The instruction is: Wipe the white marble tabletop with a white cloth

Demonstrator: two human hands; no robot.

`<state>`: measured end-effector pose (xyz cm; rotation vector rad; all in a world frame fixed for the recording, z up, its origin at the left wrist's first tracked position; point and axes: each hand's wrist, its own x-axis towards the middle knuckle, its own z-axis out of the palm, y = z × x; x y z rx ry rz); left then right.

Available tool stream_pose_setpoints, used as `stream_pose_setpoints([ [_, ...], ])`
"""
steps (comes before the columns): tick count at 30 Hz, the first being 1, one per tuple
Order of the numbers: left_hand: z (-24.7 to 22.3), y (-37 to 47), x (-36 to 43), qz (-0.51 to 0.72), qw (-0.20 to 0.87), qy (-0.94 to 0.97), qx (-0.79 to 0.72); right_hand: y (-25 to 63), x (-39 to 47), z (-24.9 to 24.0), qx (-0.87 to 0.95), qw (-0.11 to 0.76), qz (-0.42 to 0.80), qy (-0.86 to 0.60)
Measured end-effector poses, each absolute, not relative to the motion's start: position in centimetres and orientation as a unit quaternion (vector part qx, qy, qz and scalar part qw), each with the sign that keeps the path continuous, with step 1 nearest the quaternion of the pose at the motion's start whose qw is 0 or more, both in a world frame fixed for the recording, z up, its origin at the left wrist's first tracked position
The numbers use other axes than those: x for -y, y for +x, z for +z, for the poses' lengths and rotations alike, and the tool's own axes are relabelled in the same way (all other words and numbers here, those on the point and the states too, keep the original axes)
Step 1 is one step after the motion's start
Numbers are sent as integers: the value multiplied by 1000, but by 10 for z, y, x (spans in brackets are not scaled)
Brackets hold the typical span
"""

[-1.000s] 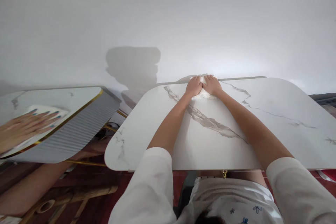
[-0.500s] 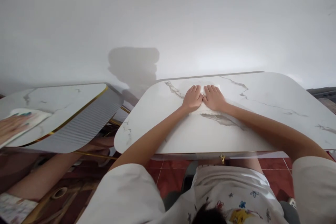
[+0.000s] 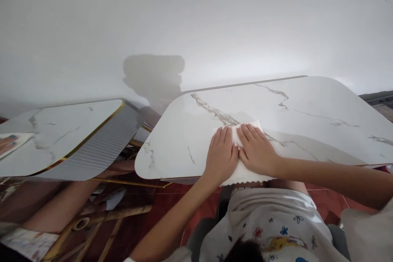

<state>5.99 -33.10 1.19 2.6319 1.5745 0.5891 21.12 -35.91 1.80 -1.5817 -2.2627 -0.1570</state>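
A white cloth with a scalloped edge lies on the white marble-patterned tabletop, and its near end hangs over the front edge. My left hand presses flat on the cloth's left side, fingers stretched forward. On the right side my right hand also lies flat, its fingers slightly spread. The two thumbs meet in the middle. Both palms rest on top of the cloth rather than gripping it, and they cover much of it.
To the left, another person's hand lies on a white cloth on a second marble-patterned table with gold trim. A pale wall stands behind both tables. A wooden frame and a tape roll are below left.
Both my hands have slid the cloth from the middle of the tabletop back to its front edge. The other person's hand and cloth have moved left.
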Motion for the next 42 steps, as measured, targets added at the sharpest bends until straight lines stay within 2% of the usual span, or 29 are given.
stream_pose_setpoints([
  [10, 26, 136, 358, 197, 70, 847, -489, 294, 374, 13, 809, 186, -63, -554],
  [15, 24, 143, 346, 193, 70, 867, -454, 305, 367, 14, 813, 172, -54, -554],
  [29, 34, 166, 208, 196, 46, 876, -439, 316, 231, 25, 787, 174, -47, -590],
  [42, 30, 191, 95, 238, 75, 866, -434, 339, 118, 22, 766, 174, -43, -617],
])
